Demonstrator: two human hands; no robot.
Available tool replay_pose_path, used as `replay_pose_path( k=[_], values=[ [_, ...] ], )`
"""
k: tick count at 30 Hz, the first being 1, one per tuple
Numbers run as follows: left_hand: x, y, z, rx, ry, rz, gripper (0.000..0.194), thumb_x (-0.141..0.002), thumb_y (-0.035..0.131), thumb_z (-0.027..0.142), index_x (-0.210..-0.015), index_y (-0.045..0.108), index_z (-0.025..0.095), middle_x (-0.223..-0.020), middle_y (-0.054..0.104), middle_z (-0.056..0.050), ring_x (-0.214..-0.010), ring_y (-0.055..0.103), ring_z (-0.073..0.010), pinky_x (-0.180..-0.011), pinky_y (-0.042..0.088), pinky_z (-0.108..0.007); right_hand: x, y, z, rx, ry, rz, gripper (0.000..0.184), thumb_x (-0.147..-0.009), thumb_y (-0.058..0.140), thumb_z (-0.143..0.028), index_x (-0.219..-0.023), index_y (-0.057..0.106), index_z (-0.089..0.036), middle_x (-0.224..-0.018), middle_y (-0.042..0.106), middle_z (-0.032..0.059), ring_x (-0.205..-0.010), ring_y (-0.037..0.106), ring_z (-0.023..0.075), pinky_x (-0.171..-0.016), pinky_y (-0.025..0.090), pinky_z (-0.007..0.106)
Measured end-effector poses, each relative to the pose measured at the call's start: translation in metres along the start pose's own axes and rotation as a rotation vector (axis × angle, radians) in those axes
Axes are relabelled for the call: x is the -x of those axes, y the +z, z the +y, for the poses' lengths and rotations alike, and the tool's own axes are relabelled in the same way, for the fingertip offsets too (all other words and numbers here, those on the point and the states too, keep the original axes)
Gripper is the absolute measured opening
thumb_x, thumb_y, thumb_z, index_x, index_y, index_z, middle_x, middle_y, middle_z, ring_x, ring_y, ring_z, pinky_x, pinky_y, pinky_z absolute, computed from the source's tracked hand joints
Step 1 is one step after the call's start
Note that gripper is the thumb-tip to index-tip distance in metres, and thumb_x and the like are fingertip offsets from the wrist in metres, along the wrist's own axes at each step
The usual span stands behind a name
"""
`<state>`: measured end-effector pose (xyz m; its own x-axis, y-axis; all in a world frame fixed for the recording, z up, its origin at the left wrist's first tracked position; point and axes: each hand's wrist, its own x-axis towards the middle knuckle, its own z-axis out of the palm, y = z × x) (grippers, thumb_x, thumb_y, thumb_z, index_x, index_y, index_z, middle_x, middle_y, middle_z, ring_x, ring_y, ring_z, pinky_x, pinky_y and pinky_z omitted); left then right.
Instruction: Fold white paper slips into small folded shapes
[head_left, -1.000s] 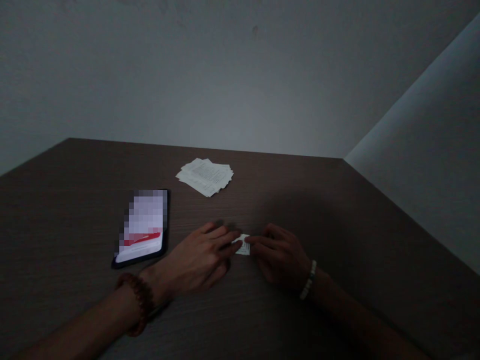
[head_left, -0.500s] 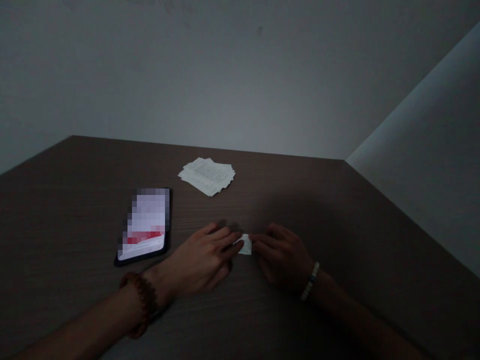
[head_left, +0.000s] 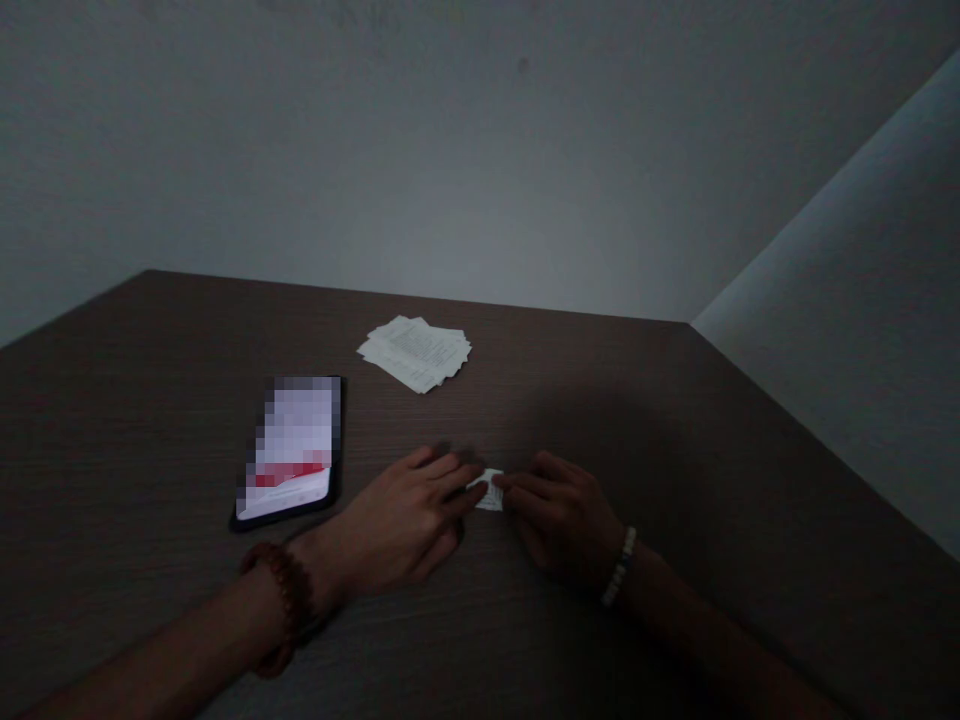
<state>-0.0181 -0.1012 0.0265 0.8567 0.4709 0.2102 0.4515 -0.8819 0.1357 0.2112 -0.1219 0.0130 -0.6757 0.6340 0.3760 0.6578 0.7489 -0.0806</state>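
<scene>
Touching a slip [head_left: 492, 502] on the table [head_left: 195, 330] with left hand [head_left: 416, 515], fingertips over 1 side, and curled right hand [head_left: 562, 512] at the other (can't tell pinching from pressing with either, tbh). Got a phone [head_left: 296, 435] off left, papers [head_left: 417, 354] farther back.

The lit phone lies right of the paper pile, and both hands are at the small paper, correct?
Wrong side: the head view shows the lit phone left of the paper pile. The left hand and right hand are at the small paper.
</scene>
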Motion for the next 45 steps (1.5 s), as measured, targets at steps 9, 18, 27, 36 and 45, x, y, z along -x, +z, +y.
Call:
replay_pose_path(
  k=[9,18,27,36,45],
  values=[
    [0.0,0.001,-0.001,0.014,-0.008,-0.005,0.046,-0.081,0.046,0.015,-0.126,0.05,0.017,-0.125,0.055,-0.007,-0.106,0.051,-0.0251,-0.094,0.036,-0.042,0.0,0.0,-0.002,-0.001,0.051,0.002,0.008,-0.082,0.055,-0.014,-0.085,0.061,-0.018,-0.101,0.068,0.0052,-0.077,0.045,0.0196,-0.07,0.044,0.035],
    [-0.001,-0.001,0.002,-0.007,-0.005,-0.027,0.047,-0.082,0.045,0.016,-0.129,0.048,0.015,-0.127,0.054,-0.009,-0.111,0.049,-0.0261,-0.099,0.031,-0.043,-0.003,-0.003,-0.003,-0.011,0.036,-0.067,0.011,-0.079,0.055,-0.011,-0.087,0.059,-0.017,-0.091,0.066,0.0063,-0.079,0.046,0.02,-0.073,0.043,0.034],
    [0.0,0.0,0.0,0.049,-0.004,-0.028,0.048,-0.081,0.045,0.014,-0.129,0.048,0.017,-0.125,0.055,-0.009,-0.111,0.05,-0.0261,-0.1,0.033,-0.045,-0.001,0.0,-0.002,-0.052,0.058,-0.068,0.018,-0.082,0.053,-0.011,-0.097,0.061,-0.016,-0.094,0.066,0.0067,-0.079,0.045,0.0201,-0.073,0.043,0.034],
    [0.004,0.003,-0.007,0.104,0.039,0.069,0.037,-0.081,0.049,0.016,-0.116,0.059,0.017,-0.126,0.058,-0.008,-0.118,0.049,-0.0276,-0.098,0.037,-0.045,-0.001,-0.002,-0.002,-0.04,0.046,-0.144,0.031,-0.087,0.05,-0.013,-0.116,0.057,-0.017,-0.107,0.062,0.0074,-0.089,0.047,0.0211,-0.079,0.045,0.035],
    [0.003,-0.003,-0.009,0.188,0.039,0.056,0.033,-0.076,0.052,0.015,-0.106,0.065,0.02,-0.128,0.058,-0.006,-0.122,0.047,-0.0278,-0.098,0.038,-0.047,0.001,-0.003,-0.005,0.026,0.054,-0.135,0.03,-0.089,0.049,-0.016,-0.119,0.056,-0.017,-0.105,0.063,0.0081,-0.091,0.048,0.0202,-0.08,0.044,0.034]
  ],
)
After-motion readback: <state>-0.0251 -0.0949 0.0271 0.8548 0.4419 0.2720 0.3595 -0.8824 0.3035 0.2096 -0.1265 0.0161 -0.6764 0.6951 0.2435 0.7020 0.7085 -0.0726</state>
